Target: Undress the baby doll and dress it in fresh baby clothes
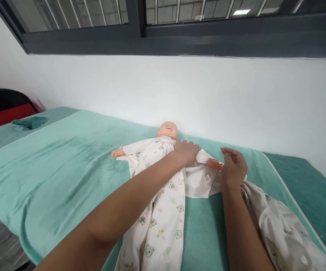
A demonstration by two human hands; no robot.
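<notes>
A baby doll (167,130) lies on its back with its head by the wall, wearing a white long-sleeved top and white printed trousers (163,226). My left hand (187,152) is closed around the doll's sleeved upper arm, at the shoulder on the right side. The doll's bare hand (214,164) pokes out of that sleeve. Just beside it is my right hand (234,165), fingers curled together; what they hold, if anything, is hidden. White cloth (198,182) of a garment lies spread under that arm. The doll's other arm (119,152) stretches out to the left.
A crumpled pale cloth (284,226) lies along the right, partly behind my right forearm. A green plush cover (52,169) lies under everything. The white wall (109,86) and dark window frame (179,41) bound the back. A black-and-red bag-like object (7,109) sits far left.
</notes>
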